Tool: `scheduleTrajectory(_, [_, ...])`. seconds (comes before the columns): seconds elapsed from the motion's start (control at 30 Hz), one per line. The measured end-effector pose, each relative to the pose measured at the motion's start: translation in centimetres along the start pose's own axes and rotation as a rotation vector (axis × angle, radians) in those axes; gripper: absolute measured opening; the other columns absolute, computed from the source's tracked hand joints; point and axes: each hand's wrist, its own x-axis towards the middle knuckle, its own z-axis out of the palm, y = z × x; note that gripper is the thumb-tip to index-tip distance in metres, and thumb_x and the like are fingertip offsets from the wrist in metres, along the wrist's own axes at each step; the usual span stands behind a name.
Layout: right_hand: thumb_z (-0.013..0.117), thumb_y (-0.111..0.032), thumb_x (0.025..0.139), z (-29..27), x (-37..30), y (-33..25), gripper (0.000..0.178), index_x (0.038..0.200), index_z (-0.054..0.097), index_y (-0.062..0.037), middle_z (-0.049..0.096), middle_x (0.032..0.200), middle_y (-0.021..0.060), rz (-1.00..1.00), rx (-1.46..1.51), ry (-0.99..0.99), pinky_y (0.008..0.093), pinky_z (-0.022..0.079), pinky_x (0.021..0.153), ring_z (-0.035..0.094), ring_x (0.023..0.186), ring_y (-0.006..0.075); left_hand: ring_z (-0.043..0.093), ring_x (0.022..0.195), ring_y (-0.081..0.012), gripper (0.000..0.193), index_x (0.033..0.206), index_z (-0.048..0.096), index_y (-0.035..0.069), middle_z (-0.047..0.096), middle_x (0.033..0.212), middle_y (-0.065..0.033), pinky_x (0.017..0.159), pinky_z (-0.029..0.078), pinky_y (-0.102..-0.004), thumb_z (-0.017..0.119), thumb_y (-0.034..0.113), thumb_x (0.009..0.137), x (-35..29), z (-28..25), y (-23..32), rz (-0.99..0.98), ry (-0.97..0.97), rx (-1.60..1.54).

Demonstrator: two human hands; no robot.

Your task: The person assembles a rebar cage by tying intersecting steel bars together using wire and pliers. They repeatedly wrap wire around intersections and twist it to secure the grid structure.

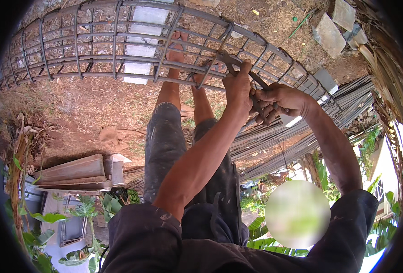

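Note:
Dark metal pincers (229, 61) rest with their jaws against a crossing of bars on the steel rebar cage (116, 41), which arches across the top of the view. My left hand (238, 88) is closed round one handle, thumb up along it. My right hand (281, 100) is closed round the other handle, its fingers curled close to the left hand. Thin dark wires (281, 141) hang below my right hand; whether its fingers also grip them I cannot tell. What the jaws bite on is too small to make out.
A pale block (137, 68) lies under the cage. A long bundle of loose rods (301, 136) lies to the right. Wooden boards (74, 173) are stacked at lower left. Flat slabs (329, 34) lie at upper right, beside dry hanging leaves (392, 100). My bare feet stand beneath the cage.

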Motion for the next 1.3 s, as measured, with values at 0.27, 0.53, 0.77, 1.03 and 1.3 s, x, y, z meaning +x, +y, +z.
scheduleTrajectory(0.27, [0.05, -0.049, 0.095, -0.2, 0.6, 1.9, 0.052, 0.106, 0.057, 0.0015, 0.062, 0.081, 0.0111, -0.061, 0.29, -0.096, 0.0342, 0.055, 0.055, 0.066, 0.069, 0.0223, 0.05, 0.061, -0.0163, 0.024, 0.089, 0.054, 0.008, 0.05, 0.069, -0.0031, 0.056, 0.045, -0.0333, 0.065, 0.029, 0.091, 2.2, -0.9, -1.1, -0.093, -0.253, -0.325])
scheduleTrajectory(0.53, [0.07, -0.019, 0.078, -0.1, 1.6, 3.8, 0.036, 0.105, 0.06, 0.0024, 0.068, 0.092, 0.0126, -0.282, -0.527, 0.476, 0.0369, 0.054, 0.07, 0.068, 0.083, 0.0267, 0.046, 0.049, -0.0183, 0.026, 0.083, 0.046, 0.006, 0.044, 0.059, -0.0037, 0.047, 0.04, -0.0358, 0.053, 0.028, 0.096, 4.2, 2.1, -2.2, -0.034, 0.11, -0.149])
scheduleTrajectory(0.77, [0.067, -0.02, 0.08, 6.5, 5.7, 5.9, 0.037, 0.107, 0.059, 0.0043, 0.065, 0.099, 0.0278, -0.15, -0.661, 0.897, 0.0509, 0.049, 0.083, 0.062, 0.098, 0.0427, 0.042, 0.044, -0.0171, 0.03, 0.069, 0.051, 0.004, 0.046, 0.06, -0.005, 0.044, 0.034, -0.0346, 0.071, 0.023, 0.082, 5.4, -0.3, -3.2, 0.077, 0.245, 0.292])
scheduleTrajectory(1.03, [0.075, -0.013, 0.074, 4.2, 7.1, 8.6, 0.034, 0.101, 0.063, 0.0049, 0.068, 0.09, 0.0178, -0.297, -0.317, 0.553, 0.0379, 0.051, 0.067, 0.066, 0.084, 0.0269, 0.067, 0.091, -0.0403, 0.034, 0.097, 0.059, -0.009, 0.065, 0.1, -0.0264, 0.079, 0.055, -0.048, 0.062, 0.021, 0.08, 3.7, 0.6, -2.4, 0.032, 0.492, 0.72])
scheduleTrajectory(1.3, [0.068, -0.036, 0.089, 9.9, 3.7, 7.8, 0.028, 0.085, 0.056, -0.0111, 0.045, 0.067, -0.0025, -0.057, 0.814, -0.241, 0.0281, 0.033, 0.051, 0.039, 0.055, 0.0086, 0.055, 0.056, -0.0178, 0.027, 0.104, 0.057, 0.002, 0.057, 0.076, -0.0052, 0.054, 0.05, -0.0351, 0.06, 0.026, 0.091, -1.2, -4.7, 1.9, 0.485, 0.186, 0.465])
